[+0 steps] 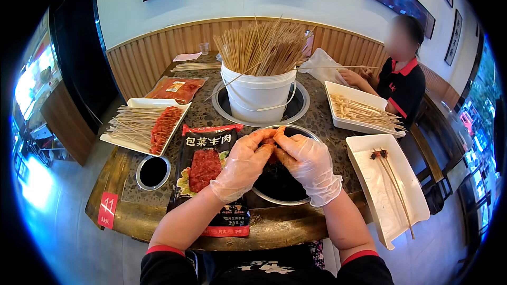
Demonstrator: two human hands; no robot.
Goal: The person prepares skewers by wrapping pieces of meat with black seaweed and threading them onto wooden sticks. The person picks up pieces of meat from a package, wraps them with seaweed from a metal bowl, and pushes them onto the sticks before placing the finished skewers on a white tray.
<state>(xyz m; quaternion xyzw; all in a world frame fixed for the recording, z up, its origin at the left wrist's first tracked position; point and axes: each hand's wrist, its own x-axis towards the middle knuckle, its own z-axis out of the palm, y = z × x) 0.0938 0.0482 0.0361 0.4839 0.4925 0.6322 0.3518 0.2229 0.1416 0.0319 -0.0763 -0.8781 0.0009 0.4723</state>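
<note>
My left hand [245,162] and my right hand [305,158], both in clear plastic gloves, meet at the fingertips. Between them they pinch a small piece of dark red meat [269,141], mostly hidden by the fingers. Below is a round steel-rimmed bowl [273,190] with dark contents. A black and red printed meat package [206,170] lies flat beside my left forearm. On the right, a white tray [368,174] holds a few skewers [396,190] with small dark pieces at their tips.
A white bucket [257,95] packed with bamboo skewers [261,47] stands mid-table. On the left are a tray of skewered red meat [164,128], a sealed red pack [176,89] and a round dark opening [153,172]. A co-worker [402,75] sits right, behind a tray of pale skewered food [356,107].
</note>
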